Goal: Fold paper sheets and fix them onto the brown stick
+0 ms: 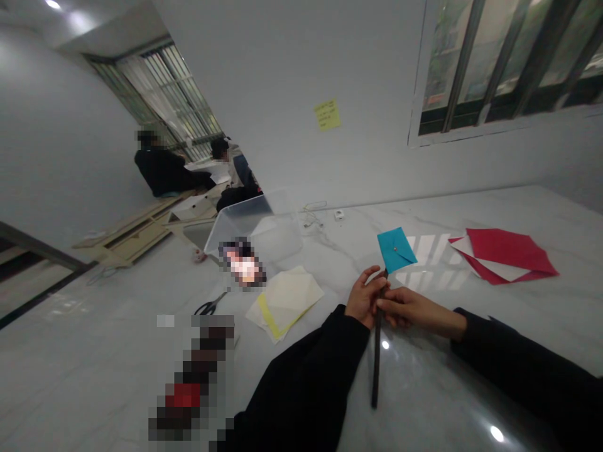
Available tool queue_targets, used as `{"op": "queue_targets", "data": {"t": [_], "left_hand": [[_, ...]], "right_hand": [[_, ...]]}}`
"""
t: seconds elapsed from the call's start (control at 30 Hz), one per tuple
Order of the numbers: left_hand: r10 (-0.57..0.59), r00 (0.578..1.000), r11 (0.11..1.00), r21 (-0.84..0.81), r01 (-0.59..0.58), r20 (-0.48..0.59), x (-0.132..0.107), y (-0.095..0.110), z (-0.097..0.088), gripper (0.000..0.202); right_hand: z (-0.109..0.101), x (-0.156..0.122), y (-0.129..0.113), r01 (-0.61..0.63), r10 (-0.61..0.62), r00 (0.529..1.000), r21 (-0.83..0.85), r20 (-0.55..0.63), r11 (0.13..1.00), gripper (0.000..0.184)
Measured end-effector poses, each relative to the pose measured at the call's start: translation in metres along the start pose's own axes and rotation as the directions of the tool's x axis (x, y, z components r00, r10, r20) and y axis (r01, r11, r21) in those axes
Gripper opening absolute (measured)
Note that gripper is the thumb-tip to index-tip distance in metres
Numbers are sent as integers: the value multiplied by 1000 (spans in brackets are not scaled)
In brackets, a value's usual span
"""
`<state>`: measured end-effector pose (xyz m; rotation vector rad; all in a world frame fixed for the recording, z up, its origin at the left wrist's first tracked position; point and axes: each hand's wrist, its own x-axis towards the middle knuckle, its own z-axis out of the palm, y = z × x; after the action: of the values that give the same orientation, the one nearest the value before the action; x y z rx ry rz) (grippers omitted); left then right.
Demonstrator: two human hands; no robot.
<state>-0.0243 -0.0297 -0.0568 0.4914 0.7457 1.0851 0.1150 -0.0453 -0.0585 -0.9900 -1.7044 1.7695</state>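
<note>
A dark, slender stick [376,370] slants over the marble-patterned tabletop, its lower end pointing toward me. At its top is a blue folded paper [399,252] with a small round fastener at its middle. My left hand [365,296] is closed around the stick just below the blue paper. Slightly lower, my right hand [400,306] pinches the same stick, its fingers close against the left hand. How the paper joins the stick is partly hidden by my left fingers.
Red and white paper sheets [513,251] lie at right. Cream and yellow sheets [289,298], black-handled scissors [207,307] and a clear plastic bin [277,235] are at left. A yellow note [327,115] sticks to the wall. Two people sit farther back.
</note>
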Motion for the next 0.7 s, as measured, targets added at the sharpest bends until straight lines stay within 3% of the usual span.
{"op": "queue_targets", "data": {"t": [0.07,0.43,0.7], "left_hand": [[-15,1000,1000,7,15,25,2,1,0,52],[81,992,996,-42,-77,101,6,7,5,27],[45,998,998,-39,-44,39,5,3,9,27]], "right_hand": [[3,-2,1,-3,3,1000,-1,5,1000,46],[7,-10,-5,-49,61,960,-50,272,998,41],[11,-12,-11,42,-12,943,-85,332,996,37]]}}
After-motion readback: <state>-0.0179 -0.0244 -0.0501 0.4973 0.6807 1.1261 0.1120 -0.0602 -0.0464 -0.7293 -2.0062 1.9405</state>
